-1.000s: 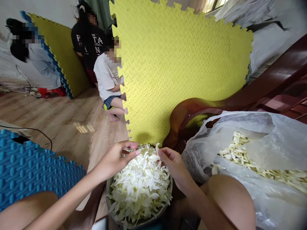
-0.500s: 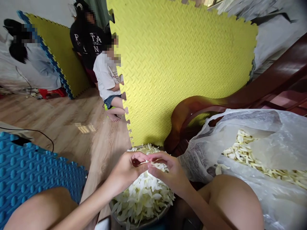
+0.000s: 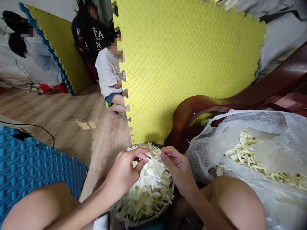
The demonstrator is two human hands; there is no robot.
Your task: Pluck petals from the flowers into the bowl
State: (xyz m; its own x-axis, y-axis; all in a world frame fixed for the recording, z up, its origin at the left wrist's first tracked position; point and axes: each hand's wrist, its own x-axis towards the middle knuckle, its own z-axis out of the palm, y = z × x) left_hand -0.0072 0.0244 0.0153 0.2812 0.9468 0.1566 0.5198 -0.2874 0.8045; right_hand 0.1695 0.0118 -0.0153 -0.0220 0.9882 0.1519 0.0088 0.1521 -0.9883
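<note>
A round metal basin point(image 3: 165, 209) stands between my knees, heaped with white and pale-green flower petals point(image 3: 146, 195). Over the heap, my left hand point(image 3: 130, 164) has its thumb and fingertips close together in a loose pinch, the index finger raised a little above. Whatever lies between those tips is too small to make out. Just to its right, my right hand point(image 3: 177, 167) is closed, thumb against index finger, on a thin white petal point(image 3: 158, 154). A small gap separates the two hands.
A clear plastic bag point(image 3: 271, 124) with more pale petals lies at right, beside a dark wooden armrest point(image 3: 187, 108). Yellow foam mat point(image 3: 192, 57) stands upright ahead; blue mat point(image 3: 35, 169) is at left. Several people sit farther back. A phone-like object point(image 3: 101, 222) lies by the basin.
My hands, fingertips together before, have drawn apart, the right one moving rightward with a petal. The view has shifted slightly.
</note>
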